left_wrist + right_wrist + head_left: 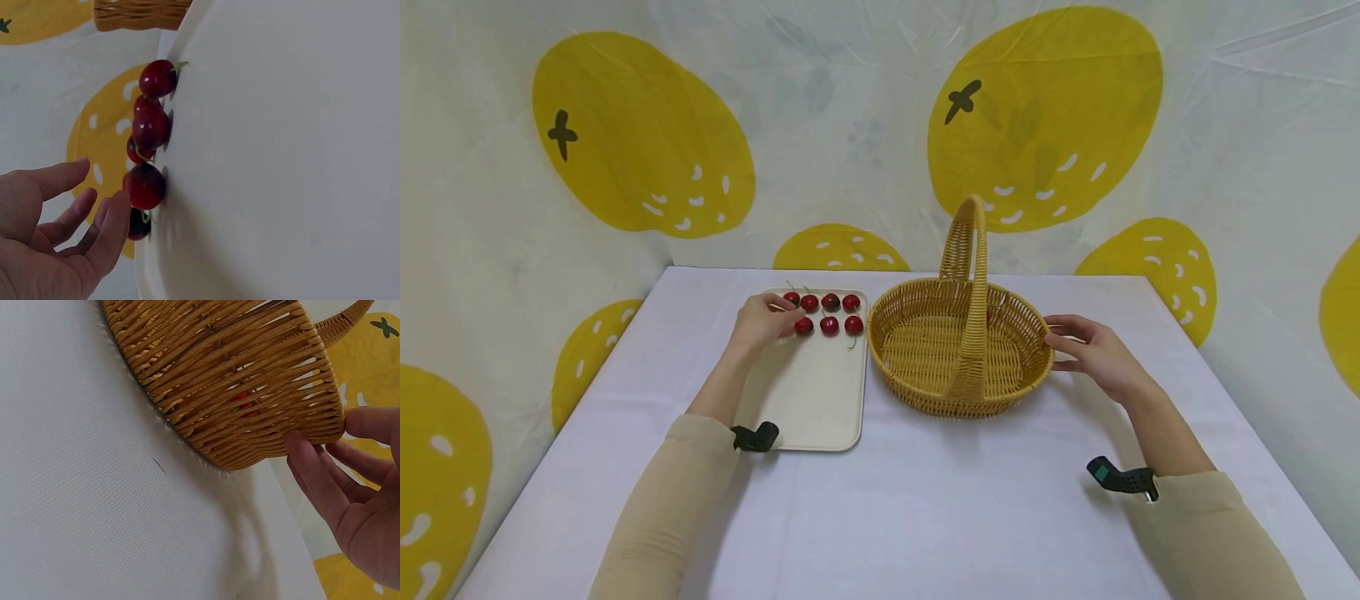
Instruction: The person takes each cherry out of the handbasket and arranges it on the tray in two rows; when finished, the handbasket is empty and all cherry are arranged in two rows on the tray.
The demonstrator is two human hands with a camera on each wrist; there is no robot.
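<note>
Several dark red cherries (830, 326) with stems lie in two rows at the far end of a cream tray (805, 408). My left hand (767, 321) is over the tray's far left part, at the leftmost cherry of the nearer row. In the left wrist view its thumb is apart from the fingers (112, 228), and a fingertip is right at a cherry (145, 186). My right hand (1097, 354) touches the right side of a woven basket (917, 400), fingers (312, 469) resting against the outer wall and thumb at the rim.
The basket's tall arched handle (976, 292) rises over its middle. Something red (245, 403) shows through the weave inside. Tray and basket stand side by side on a white-covered table (925, 508). A curtain (850, 125) with yellow fruit prints hangs behind.
</note>
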